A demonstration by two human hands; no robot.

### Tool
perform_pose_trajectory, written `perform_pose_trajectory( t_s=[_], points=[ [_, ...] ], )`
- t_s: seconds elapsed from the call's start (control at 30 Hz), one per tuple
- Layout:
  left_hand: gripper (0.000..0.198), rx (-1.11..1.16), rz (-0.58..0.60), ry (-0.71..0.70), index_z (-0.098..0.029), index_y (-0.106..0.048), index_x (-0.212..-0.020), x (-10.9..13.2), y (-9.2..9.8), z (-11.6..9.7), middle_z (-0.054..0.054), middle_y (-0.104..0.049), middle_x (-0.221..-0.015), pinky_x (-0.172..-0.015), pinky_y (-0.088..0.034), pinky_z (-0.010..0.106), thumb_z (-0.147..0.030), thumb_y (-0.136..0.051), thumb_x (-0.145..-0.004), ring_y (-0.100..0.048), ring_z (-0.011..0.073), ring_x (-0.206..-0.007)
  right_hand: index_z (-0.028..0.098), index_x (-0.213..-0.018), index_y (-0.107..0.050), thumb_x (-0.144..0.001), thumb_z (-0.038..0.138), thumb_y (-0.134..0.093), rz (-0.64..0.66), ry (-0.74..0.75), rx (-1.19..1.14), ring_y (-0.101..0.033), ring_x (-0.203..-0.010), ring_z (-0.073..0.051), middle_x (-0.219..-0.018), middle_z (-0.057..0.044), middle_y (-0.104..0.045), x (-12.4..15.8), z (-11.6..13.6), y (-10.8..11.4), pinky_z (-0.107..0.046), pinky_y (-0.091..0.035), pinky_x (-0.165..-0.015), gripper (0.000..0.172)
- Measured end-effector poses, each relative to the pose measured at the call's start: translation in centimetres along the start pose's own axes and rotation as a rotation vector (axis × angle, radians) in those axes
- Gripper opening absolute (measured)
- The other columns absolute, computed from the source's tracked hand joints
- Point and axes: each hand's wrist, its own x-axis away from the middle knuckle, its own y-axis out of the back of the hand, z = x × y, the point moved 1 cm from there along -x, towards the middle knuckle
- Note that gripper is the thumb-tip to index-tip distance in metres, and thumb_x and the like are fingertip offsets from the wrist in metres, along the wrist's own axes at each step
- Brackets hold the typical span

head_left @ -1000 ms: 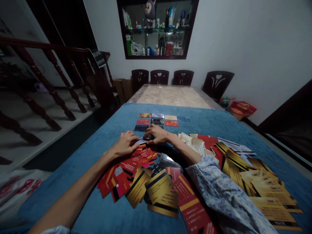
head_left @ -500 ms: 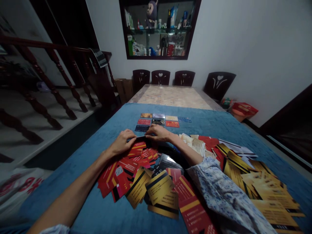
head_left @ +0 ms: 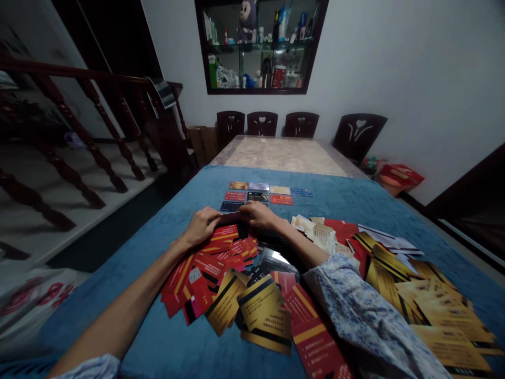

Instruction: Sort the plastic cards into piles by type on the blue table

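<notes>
Between my left hand [head_left: 201, 226] and my right hand [head_left: 259, 215] is a dark card [head_left: 229, 217], gripped by its two ends with the fingers closed. It is tilted so that its dark face shows; whether it is one card or a small stack I cannot tell. Just beyond lie rows of single cards, with a navy card [head_left: 232, 206] nearest and a black card [head_left: 258, 197] behind my right fingers. Under and before my hands spreads a loose pile of red cards [head_left: 213, 266], with gold cards [head_left: 260, 302] and black cards [head_left: 272, 266] among them.
Right of my right forearm lies a second heap, with gold cards [head_left: 430, 310], cream cards [head_left: 321, 234] and white cards [head_left: 389, 239]. A blue cloth [head_left: 173, 210] covers the near table. Chairs [head_left: 302, 125] stand at the far end, a plastic bag [head_left: 35, 300] at lower left.
The card between my hands has tipped from nearly edge-on to show more of its dark face. Both hands stay in about the same place, and the view has shifted slightly.
</notes>
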Motion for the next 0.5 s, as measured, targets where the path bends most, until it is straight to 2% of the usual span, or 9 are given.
perform_pose_trajectory(
  t_s=[0.23,0.4,0.5],
  points=[
    [0.023,0.007,-0.038,0.042,-0.019,-0.075,-0.091,0.04,-0.25,0.23,0.008,-0.076,-0.097,-0.092,-0.055,0.038,-0.026,-0.054,-0.089,-0.068,0.0221,-0.092,0.017,-0.115,-0.071,-0.088,0.020,-0.060,-0.030,-0.060,0.010,-0.063,-0.094,-0.023,-0.099,-0.011,-0.071,0.14,0.07,-0.24,-0.028,-0.041,-0.073,0.030],
    [0.023,0.029,-0.073,0.088,-0.020,-0.077,-0.091,0.15,-0.37,0.55,0.008,-0.076,-0.098,-0.092,-0.056,0.038,-0.029,-0.056,-0.087,-0.070,0.0221,-0.091,0.015,-0.094,-0.073,-0.086,0.023,-0.062,-0.025,-0.072,-0.021,-0.060,-0.093,-0.024,-0.087,-0.010,-0.070,0.36,0.00,0.02,-0.029,-0.041,-0.073,0.015],
    [0.024,0.046,-0.091,0.102,-0.020,-0.078,-0.092,0.19,-0.52,0.86,0.007,-0.077,-0.098,-0.092,-0.056,0.038,-0.030,-0.057,-0.086,-0.070,0.0218,-0.091,0.016,-0.085,-0.072,-0.084,0.022,-0.065,-0.070,-0.069,-0.097,-0.058,-0.094,-0.024,-0.084,-0.008,-0.070,0.31,-0.26,0.03,-0.031,-0.042,-0.079,0.010]
  ],
)
